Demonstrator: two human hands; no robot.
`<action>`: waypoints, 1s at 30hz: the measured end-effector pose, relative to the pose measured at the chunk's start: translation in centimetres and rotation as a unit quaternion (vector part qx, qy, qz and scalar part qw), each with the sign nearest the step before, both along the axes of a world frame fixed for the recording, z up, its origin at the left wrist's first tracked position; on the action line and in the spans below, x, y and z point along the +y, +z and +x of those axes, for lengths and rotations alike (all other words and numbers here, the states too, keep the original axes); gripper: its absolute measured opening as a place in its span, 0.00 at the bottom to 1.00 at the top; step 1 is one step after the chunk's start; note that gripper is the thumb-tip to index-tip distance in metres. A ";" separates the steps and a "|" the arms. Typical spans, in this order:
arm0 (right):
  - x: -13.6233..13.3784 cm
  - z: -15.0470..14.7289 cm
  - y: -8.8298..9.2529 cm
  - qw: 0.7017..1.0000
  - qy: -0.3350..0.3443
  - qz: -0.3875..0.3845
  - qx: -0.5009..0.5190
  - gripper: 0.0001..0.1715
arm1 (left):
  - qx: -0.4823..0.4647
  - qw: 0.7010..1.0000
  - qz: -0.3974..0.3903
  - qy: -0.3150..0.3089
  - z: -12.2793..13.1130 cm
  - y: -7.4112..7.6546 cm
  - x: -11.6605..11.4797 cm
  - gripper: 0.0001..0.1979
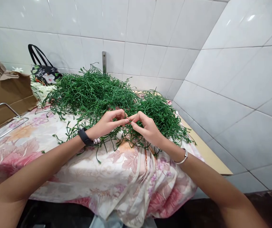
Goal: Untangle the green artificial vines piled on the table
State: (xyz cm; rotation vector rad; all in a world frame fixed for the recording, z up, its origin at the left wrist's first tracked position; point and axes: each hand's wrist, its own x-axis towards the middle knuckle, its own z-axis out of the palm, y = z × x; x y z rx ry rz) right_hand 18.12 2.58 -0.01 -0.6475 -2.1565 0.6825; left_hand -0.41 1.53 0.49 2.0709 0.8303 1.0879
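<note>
A large tangled heap of thin green artificial stems lies on the floral cloth, spreading to a second mound on the right. In front of the heap, my left hand and my right hand meet at their fingertips. Both hands pinch a small piece of green stem between thumb and fingers. The stem is mostly hidden by the fingertips. A black band is on my left wrist and a silver bracelet on my right.
On the left stand an open cardboard box and a bent metal wire frame. A black floral bag and white flowers sit behind. Tiled walls border the back and right.
</note>
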 end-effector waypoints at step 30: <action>0.5 0.1 0.5 0.998 -0.002 -0.061 -0.035 0.10 | 0.166 0.956 0.222 0.096 -0.3 -0.2 -0.1 0.09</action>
